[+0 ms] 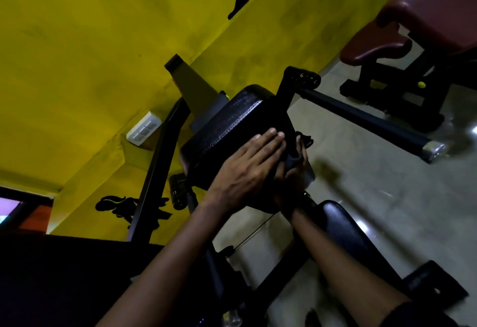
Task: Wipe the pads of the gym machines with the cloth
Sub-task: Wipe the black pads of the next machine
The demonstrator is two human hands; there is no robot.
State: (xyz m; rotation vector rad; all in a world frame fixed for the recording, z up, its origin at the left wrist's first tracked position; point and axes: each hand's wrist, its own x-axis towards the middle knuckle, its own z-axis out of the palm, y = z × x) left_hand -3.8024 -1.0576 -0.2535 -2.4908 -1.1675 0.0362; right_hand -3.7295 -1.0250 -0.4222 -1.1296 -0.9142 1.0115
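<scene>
Where the black cushioned pad (232,120) sits at the middle of the view, its leather-like skin looks grainy and dull, with a stitched seam along one edge. It is a thick, rounded block on a black metal frame (156,161). Its long axis runs from lower left to upper right (the whole view is tilted), in front of a yellow painted wall (103,42). The left hand (247,169) presses flat on the pad's near face, fingers straight and together. Just beside it, the right hand (294,184) grips a dark bunched cloth (293,158) against the pad's right edge. A maroon upholstered bench (426,11) stands well apart.
</scene>
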